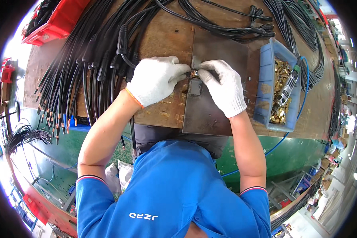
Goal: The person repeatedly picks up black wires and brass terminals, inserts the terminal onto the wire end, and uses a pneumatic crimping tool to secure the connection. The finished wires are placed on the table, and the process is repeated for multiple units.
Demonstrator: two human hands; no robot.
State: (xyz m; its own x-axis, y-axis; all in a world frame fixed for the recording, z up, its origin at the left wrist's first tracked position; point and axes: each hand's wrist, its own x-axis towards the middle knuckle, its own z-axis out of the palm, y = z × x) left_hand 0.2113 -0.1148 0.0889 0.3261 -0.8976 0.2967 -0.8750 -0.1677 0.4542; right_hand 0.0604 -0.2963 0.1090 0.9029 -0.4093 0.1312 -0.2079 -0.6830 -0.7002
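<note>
Both hands wear white knitted gloves and meet over the seam between bare wood and a dark metal plate [210, 115]. The fingers of my left hand [156, 79] are closed in a pinch on what looks like a black cable's dark end, mostly hidden by the glove. My right hand [223, 83] faces it, thumb and index finger pinching a small shiny metal piece [194, 73] at the point where the fingertips meet. Just below the fingertips, a small grey metal block [195, 86] rests on the plate.
Black cables [73, 67] with stripped copper ends fan over the table's left side; more coils lie at the back. On the right, a blue bin [265, 79] holds brass-coloured parts [281, 73], with a powered screwdriver [286, 89] across it and a blue hose [305, 95]. A red bin [63, 22] stands far left.
</note>
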